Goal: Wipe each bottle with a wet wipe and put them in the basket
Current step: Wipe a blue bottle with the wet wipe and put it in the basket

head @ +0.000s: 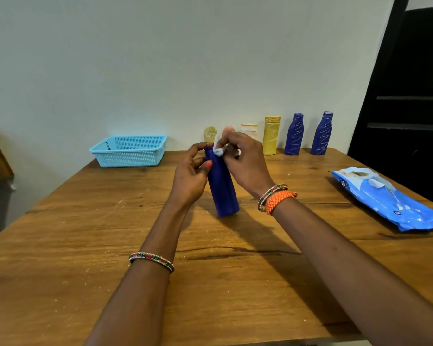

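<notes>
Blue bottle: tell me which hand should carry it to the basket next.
Left, probably. The left hand already grips the blue bottle and the basket sits on its side; the right hand pinches the wipe.

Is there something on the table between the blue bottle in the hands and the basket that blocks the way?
Nothing visible does. The blue bottle is held mid-table, and only bare wooden table lies between it and the basket at the far left.

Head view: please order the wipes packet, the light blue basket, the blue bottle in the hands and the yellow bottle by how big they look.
1. Wipes packet
2. Light blue basket
3. Blue bottle, nearer the camera, so unsure
4. Yellow bottle
</notes>
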